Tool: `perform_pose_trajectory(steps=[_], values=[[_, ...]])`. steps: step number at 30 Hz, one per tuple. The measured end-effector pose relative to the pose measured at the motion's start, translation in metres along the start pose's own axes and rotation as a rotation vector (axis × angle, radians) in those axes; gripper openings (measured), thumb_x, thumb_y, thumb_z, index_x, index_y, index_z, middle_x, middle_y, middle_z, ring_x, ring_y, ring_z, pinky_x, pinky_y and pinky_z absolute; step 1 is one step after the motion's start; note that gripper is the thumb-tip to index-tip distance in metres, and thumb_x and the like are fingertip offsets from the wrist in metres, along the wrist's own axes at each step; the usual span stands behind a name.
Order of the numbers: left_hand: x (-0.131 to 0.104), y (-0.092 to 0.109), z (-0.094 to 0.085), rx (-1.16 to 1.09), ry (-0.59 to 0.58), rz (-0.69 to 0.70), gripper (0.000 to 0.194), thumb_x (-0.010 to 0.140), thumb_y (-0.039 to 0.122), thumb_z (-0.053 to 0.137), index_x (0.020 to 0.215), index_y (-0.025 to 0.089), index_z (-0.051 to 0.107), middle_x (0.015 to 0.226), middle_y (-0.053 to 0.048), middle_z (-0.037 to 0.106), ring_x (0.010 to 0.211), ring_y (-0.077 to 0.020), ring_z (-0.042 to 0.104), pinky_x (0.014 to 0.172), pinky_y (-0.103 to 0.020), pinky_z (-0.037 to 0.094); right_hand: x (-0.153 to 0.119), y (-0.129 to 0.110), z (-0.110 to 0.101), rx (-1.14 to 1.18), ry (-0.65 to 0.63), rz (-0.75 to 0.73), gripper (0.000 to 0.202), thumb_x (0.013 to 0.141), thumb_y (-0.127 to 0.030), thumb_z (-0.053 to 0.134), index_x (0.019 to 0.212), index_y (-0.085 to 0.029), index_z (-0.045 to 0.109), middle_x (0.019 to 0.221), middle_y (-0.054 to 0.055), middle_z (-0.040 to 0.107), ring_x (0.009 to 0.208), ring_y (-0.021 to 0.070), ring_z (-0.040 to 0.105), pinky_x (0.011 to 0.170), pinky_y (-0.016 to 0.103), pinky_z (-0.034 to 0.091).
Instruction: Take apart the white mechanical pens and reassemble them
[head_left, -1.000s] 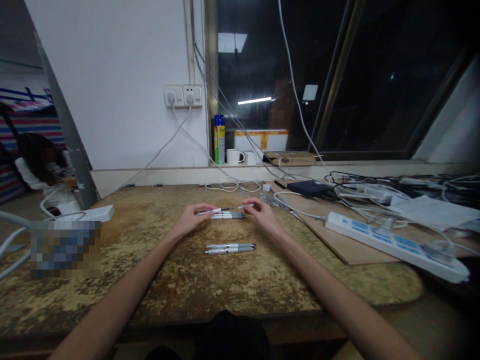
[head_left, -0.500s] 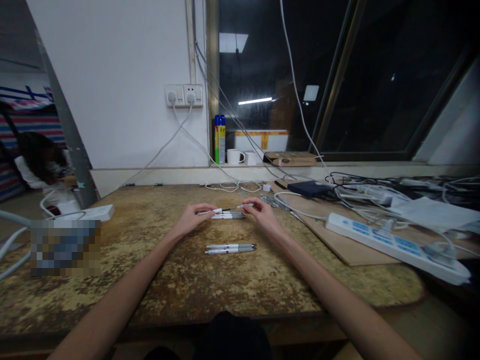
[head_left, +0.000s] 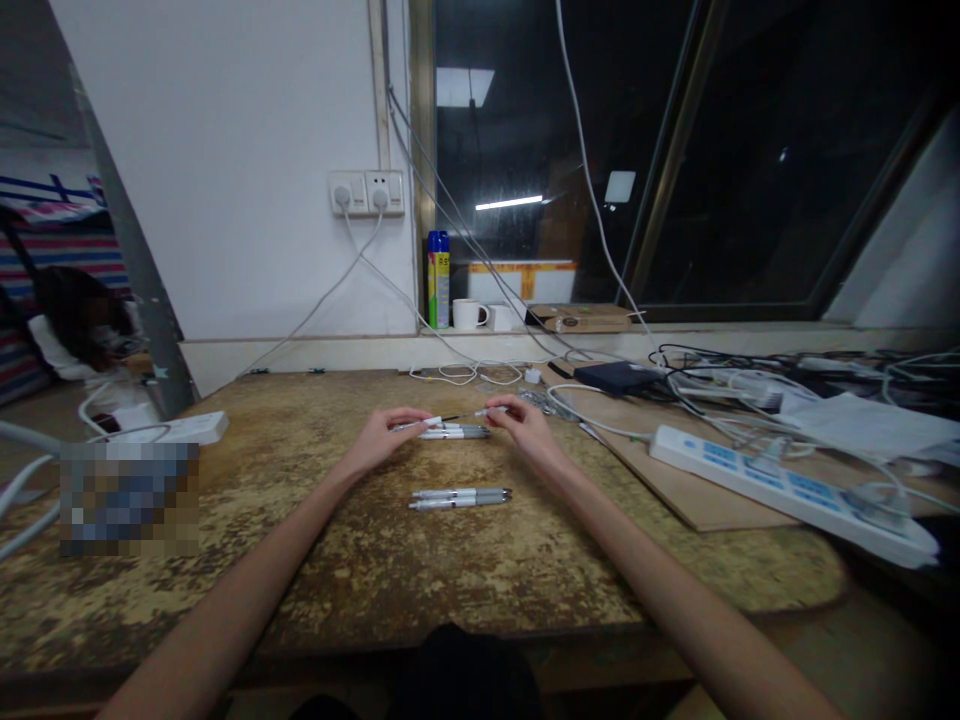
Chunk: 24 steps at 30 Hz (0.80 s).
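Note:
My left hand [head_left: 379,435] is closed in a pinch on a white pen barrel [head_left: 431,422], with a thin dark refill [head_left: 450,417] showing at its right end. Across a small gap, my right hand [head_left: 527,428] pinches a small, light pen part [head_left: 484,412], whose exact form is too small to make out. Just below and behind the fingers lie white and grey pens [head_left: 456,433] on the worn wooden table [head_left: 360,570]. Nearer to me, another group of white and grey pens [head_left: 461,497] lies side by side, pointing left to right.
To the right, a white power strip [head_left: 787,495] rests on a brown board [head_left: 697,505] among tangled cables. Another power strip [head_left: 187,428] sits at the left edge. A mug [head_left: 466,314] and a spray can [head_left: 439,280] stand on the sill. A person [head_left: 71,325] is at far left.
The view has shifted very slightly. Both hands keep their pinch on the pen parts in nearly the same place, and the pens on the table lie as before.

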<state>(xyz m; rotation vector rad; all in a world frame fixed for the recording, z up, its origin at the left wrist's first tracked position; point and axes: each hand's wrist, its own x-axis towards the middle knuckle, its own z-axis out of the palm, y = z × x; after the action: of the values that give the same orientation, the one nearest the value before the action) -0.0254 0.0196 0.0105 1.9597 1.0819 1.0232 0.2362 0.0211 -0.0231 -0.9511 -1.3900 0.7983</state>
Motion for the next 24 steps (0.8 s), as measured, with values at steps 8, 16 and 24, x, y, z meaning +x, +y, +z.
perform_pose_trajectory(steps=[8,16,24], values=[[0.0012,-0.0041,0.0002,-0.010,-0.010,0.006,0.043,0.080,0.053,0.069,0.105,0.019,0.078,0.110,-0.008,0.077,0.105,-0.0260,0.068,0.097,-0.035,0.048,-0.0010,-0.0001,0.0020,-0.009,-0.015,-0.027,0.030,0.075,-0.044,0.072,0.093,-0.020,0.069,0.092,0.006,0.073,0.084,0.0211,0.068,0.080,0.034,0.053],[0.0003,-0.0012,0.0001,0.017,-0.013,0.002,0.038,0.082,0.049,0.068,0.105,0.020,0.078,0.110,-0.008,0.077,0.105,-0.0258,0.068,0.099,-0.035,0.046,-0.0025,-0.0042,0.0032,0.009,-0.022,-0.019,0.027,0.075,-0.041,0.072,0.092,-0.020,0.069,0.092,0.006,0.073,0.084,0.0210,0.068,0.081,0.034,0.053],[0.0019,-0.0061,0.0018,0.000,-0.048,0.034,0.039,0.083,0.049,0.067,0.107,0.020,0.078,0.110,-0.008,0.077,0.101,-0.0247,0.069,0.095,-0.033,0.049,-0.0036,-0.0044,0.0064,-0.043,-0.074,-0.020,0.023,0.076,-0.039,0.071,0.090,-0.020,0.072,0.092,0.006,0.074,0.085,0.0218,0.068,0.084,0.035,0.051]])
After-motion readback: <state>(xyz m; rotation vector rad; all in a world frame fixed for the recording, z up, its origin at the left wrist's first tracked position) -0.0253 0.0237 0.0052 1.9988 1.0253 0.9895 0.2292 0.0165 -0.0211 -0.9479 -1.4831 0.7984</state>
